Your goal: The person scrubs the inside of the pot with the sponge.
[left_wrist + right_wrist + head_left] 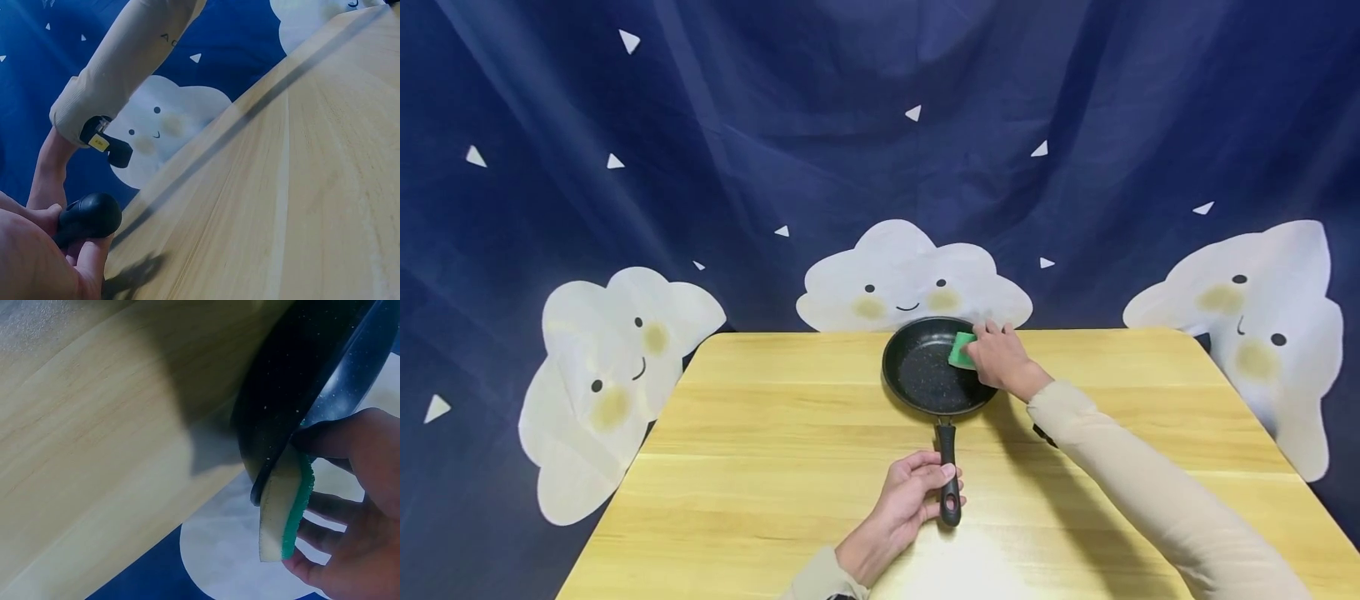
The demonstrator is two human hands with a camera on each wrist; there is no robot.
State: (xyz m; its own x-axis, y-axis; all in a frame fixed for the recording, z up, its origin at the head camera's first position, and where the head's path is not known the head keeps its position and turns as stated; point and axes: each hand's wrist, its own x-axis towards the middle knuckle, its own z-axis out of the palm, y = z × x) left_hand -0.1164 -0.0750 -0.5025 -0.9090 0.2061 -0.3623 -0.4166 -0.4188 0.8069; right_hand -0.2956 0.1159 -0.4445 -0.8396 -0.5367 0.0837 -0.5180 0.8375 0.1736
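A black frying pan [928,367] with a pale-speckled inside is held above the table, its handle pointing toward me. My left hand [910,496] grips that handle [948,467], thumb on top and fingers beneath. The left wrist view shows the rounded end of the handle [99,214] between thumb and fingers. My right hand [1000,358] pinches a sponge [961,350] at the pan's right side. In the right wrist view the sponge [278,509] has a pale foam layer and a green scouring layer; its foam side meets the pan's rim.
Below lies a light wooden table [760,483], its far edge just behind the pan. A dark blue curtain [850,100] with smiling white clouds hangs behind it. A black band with a small device [109,144] sits on the right wrist.
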